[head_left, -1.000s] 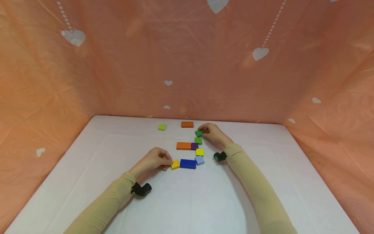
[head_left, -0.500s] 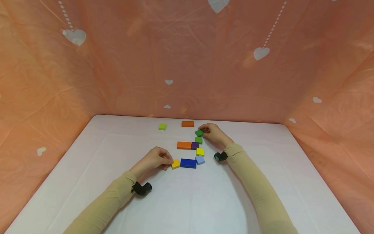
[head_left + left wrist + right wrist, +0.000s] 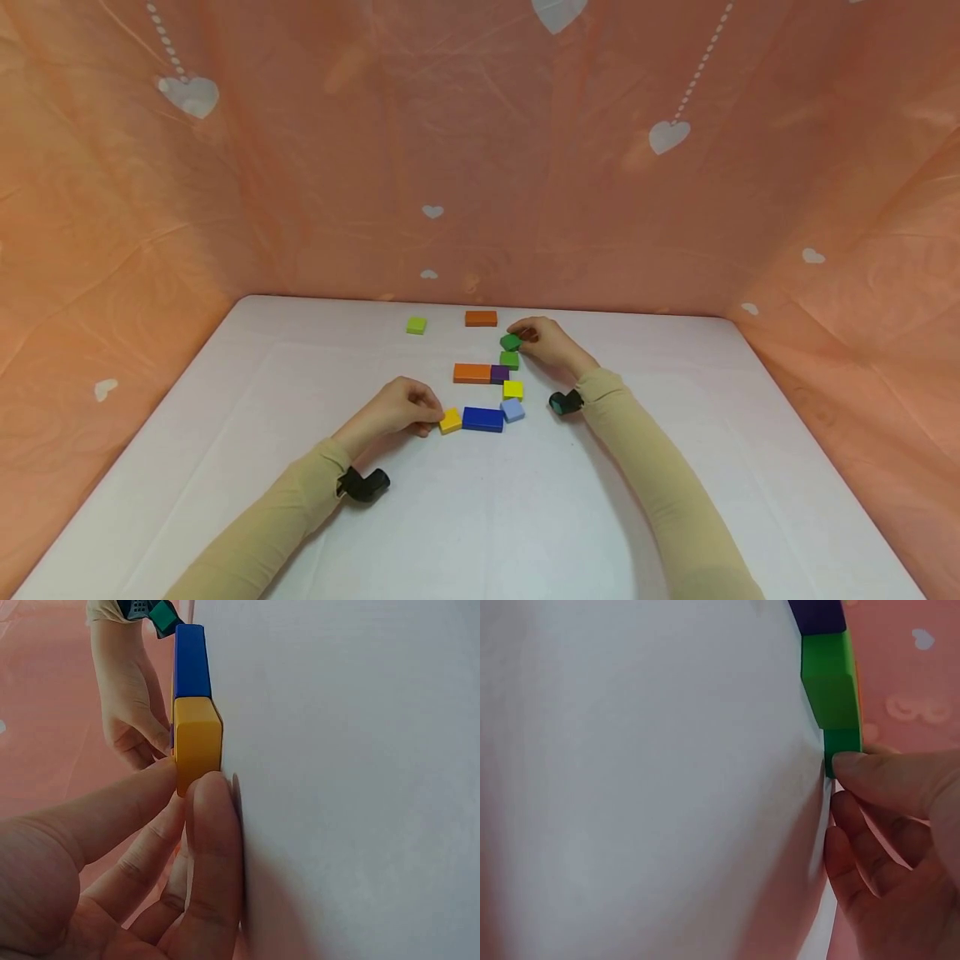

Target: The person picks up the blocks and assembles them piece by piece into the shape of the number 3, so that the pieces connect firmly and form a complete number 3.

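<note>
My left hand [image 3: 393,408] pinches a golden-yellow block [image 3: 198,739] between thumb and fingers at the left end of a blue rectangular block [image 3: 483,419]. At the far end of the row my right hand [image 3: 547,340] grips a dark green block [image 3: 511,342], its thumb on the block's side in the right wrist view. That block sits turned at an angle against a lighter green block [image 3: 509,361]. Below come a purple block [image 3: 499,374] beside an orange block [image 3: 472,373], a bright yellow block [image 3: 513,390] and a tilted light blue block [image 3: 513,410].
A lime block [image 3: 416,326] and another orange block [image 3: 481,318] lie apart near the back edge. Everything rests on a white table [image 3: 480,517], with a peach curtain [image 3: 480,167] with hearts behind and at both sides.
</note>
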Demonstrator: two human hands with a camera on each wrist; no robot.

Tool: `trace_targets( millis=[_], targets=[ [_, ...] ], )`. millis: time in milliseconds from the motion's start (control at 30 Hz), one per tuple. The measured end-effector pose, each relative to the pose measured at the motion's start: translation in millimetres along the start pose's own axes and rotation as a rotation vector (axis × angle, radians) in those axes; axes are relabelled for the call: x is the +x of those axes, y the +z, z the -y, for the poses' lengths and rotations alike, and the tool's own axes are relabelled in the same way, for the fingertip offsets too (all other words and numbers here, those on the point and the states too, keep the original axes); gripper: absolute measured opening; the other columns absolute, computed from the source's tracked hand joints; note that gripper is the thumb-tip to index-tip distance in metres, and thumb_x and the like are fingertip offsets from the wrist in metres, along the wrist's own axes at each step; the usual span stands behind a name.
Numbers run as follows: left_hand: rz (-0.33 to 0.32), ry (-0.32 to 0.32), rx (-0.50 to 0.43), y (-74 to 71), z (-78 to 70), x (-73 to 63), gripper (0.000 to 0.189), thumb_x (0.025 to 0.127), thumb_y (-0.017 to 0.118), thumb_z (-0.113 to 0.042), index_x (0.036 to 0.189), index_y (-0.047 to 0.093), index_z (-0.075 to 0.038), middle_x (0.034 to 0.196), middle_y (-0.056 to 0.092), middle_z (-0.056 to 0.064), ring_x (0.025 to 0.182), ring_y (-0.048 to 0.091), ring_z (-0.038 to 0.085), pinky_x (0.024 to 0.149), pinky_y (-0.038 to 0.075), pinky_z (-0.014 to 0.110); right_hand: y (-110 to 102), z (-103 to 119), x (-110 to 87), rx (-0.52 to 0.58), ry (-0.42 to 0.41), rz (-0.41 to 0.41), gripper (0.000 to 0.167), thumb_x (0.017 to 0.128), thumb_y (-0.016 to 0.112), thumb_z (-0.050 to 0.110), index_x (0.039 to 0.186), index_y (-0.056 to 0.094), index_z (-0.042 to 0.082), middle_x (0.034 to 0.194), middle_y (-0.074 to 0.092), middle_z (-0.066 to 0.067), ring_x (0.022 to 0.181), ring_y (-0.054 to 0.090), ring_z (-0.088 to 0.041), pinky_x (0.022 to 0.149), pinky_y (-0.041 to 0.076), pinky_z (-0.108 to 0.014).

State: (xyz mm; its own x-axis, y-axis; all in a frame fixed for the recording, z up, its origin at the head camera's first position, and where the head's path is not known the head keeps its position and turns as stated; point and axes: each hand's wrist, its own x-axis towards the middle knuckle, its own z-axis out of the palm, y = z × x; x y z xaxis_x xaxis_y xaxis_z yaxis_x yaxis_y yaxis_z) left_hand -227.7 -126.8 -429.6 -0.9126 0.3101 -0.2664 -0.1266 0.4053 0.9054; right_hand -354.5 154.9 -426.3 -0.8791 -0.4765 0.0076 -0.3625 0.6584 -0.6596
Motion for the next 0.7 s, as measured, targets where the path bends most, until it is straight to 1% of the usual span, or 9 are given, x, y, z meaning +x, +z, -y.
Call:
trace_targets(
  millis=[400, 700],
  targets=[
    [-0.009, -0.024, 0.011, 0.5, -2.1, -0.2, 0.006, 0.085, 0.070, -0.002, 0.089, 0.068, 0.003, 0.076, 0.062, 0.009, 0.058, 0.059, 0.015, 0.058, 0.056, 0.027, 0.9, 1.9, -1.6, -0.007, -0.017, -0.001, 0.031, 0.093, 0.059, 0.001, 0.124, 0.060, 0.001, 0.121, 0.060, -0.012, 0.109, 0.056, -0.027, 0.098, 0.045, -0.039],
    [-0.003, -0.003, 0.021, 0.5, -0.6, -0.5, 0.006, 0.086, 0.070, -0.002, 0.089, 0.068, 0.003, 0.074, 0.063, 0.009, 0.058, 0.059, 0.014, 0.058, 0.056, 0.027, 1.2, 3.9, -3.2, 0.028, -0.025, -0.005, 0.031, 0.092, 0.058, 0.000, 0.123, 0.061, 0.000, 0.121, 0.060, -0.012, 0.107, 0.057, -0.027, 0.097, 0.046, -0.039]
  ],
)
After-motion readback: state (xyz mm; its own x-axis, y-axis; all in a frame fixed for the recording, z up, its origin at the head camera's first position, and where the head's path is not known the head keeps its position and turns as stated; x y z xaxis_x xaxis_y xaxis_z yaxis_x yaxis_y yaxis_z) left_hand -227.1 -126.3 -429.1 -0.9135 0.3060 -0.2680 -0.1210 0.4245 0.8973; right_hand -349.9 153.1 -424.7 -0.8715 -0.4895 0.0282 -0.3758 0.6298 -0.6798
